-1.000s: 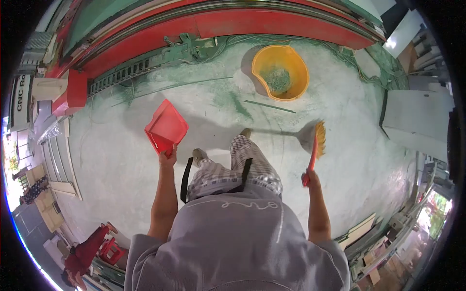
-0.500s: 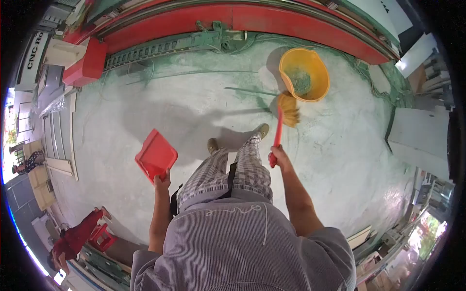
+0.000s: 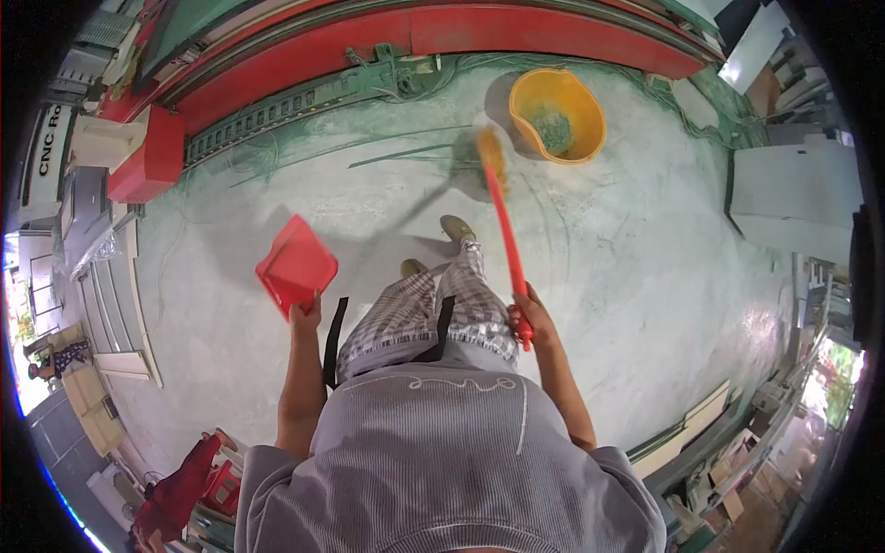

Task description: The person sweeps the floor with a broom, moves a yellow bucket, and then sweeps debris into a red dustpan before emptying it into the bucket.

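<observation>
My left hand [image 3: 305, 313] is closed round the handle of a red dustpan [image 3: 297, 264], held out to the left above the floor. In my right hand [image 3: 532, 316] is the red handle of a hand broom [image 3: 508, 236], which points away from me. Its yellow-brown bristles [image 3: 493, 157] are smeared by motion. Just right of the bristles stands a yellow bucket [image 3: 590, 120], tilted towards me in this view, with greenish dusty debris [image 3: 554, 132] inside.
A long red machine [image 3: 313, 83] with a green dusty cable track [image 3: 277, 117] runs along the far side. Thin dark strips [image 3: 398, 155] lie on the dusty floor. A white cabinet [image 3: 797, 198] stands right. A person in red [image 3: 189, 484] is at lower left beside a red stool [image 3: 221, 488].
The broom has swung left, from below the bucket to its left side, its handle now more upright in view. The dustpan stays at my left. My feet have shifted.
</observation>
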Motion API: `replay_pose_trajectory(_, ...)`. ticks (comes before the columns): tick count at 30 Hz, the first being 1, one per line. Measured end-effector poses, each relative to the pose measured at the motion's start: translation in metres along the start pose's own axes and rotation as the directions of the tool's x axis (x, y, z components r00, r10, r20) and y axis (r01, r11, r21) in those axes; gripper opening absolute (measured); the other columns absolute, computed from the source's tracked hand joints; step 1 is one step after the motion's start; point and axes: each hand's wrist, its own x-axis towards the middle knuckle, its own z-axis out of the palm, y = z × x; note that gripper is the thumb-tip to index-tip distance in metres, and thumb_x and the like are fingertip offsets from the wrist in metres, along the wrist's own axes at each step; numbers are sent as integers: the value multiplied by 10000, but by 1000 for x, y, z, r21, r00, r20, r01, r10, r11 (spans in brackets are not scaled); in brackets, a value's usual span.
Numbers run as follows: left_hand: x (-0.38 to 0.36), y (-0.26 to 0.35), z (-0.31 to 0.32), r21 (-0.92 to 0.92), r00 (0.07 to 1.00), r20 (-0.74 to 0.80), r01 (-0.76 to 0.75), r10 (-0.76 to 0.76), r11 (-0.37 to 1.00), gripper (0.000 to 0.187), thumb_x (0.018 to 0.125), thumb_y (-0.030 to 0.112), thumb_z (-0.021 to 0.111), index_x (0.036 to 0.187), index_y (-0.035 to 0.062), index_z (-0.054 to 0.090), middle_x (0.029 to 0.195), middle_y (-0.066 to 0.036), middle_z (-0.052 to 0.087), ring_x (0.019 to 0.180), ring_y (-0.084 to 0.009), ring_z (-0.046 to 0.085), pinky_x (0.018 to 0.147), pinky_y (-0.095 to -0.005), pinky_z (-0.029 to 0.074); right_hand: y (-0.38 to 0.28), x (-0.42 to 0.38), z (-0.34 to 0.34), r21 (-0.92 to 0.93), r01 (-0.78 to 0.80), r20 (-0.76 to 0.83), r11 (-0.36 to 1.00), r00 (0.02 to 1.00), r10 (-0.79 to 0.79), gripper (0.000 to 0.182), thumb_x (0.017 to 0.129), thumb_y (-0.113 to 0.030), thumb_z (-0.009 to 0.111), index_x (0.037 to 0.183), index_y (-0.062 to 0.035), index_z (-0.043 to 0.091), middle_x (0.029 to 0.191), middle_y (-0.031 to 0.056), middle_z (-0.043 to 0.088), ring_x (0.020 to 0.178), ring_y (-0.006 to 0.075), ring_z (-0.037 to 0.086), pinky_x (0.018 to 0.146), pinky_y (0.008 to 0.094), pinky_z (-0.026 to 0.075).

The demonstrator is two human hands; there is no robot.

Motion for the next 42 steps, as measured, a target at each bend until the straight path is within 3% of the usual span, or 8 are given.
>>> replay_pose_trajectory(8,-19,-11,32,10,971,223,80,-80,997,354,652,-16,416,1006,-28,428,1000,-180,493,884,-359,492,749,-428,461,17,14,-81,612,-428,246,665,902,354,177,772,-140,450,638,-85,347,477,-1,354,376,75,359,300,175,332)
replay_pose_trajectory(10,-11,-11,6,638,640,761,-768,102,56,361,648,1,416,1008,-18,429,1008,-170,492,907,-352,485,758,-425,458,10,44,-79,467,-386,429,796,886,177,246,762,-143,437,550,-94,321,468,-3,351,369,85,356,305,193,333)
replay_pose_trajectory(11,-17,-8,7,633,634,767,-773,96,48,361,648,1,416,1008,-18,429,1008,-170,492,907,-352,485,758,-425,458,11,64,-72,489,-419,405,766,886,226,240,758,-139,444,556,-86,324,467,-4,352,375,89,359,317,196,336)
replay_pose_trajectory(13,-31,-2,6,156,972,224,42,-77,987,369,641,3,422,1009,-19,427,1014,-162,487,910,-340,481,766,-422,455,9,96,-49,483,-378,354,790,909,219,211,746,-111,461,584,-72,332,480,0,359,392,94,368,345,196,344)
replay_pose_trajectory(17,-43,12,-32,258,972,234,-40,-22,965,370,638,1,420,1007,-18,430,1007,-157,486,903,-330,479,773,-424,452,-16,116,23,554,-236,325,799,944,54,154,715,-29,475,633,-54,347,535,18,380,429,105,386,396,193,357)
replay_pose_trajectory(19,-48,19,-58,754,761,631,-647,151,115,363,634,0,410,995,-23,435,992,-153,491,888,-315,483,783,-424,448,-21,131,49,596,-241,350,766,937,23,148,711,-17,468,632,-52,348,546,20,383,435,110,389,408,194,361)
replay_pose_trajectory(37,-99,20,-56,922,867,381,-331,322,-200,307,699,30,408,994,-43,450,967,-182,503,879,-343,478,764,-427,457,-31,54,53,231,-120,354,965,935,32,137,722,-74,502,741,-89,367,513,-20,364,414,60,360,367,172,338)
replay_pose_trajectory(42,-49,19,-96,896,862,428,-445,271,2,295,713,41,398,994,-40,436,987,-175,494,881,-334,480,739,-432,468,-8,23,1,317,-220,217,922,964,155,185,722,-79,507,793,-101,337,539,-12,375,413,53,366,347,162,331)
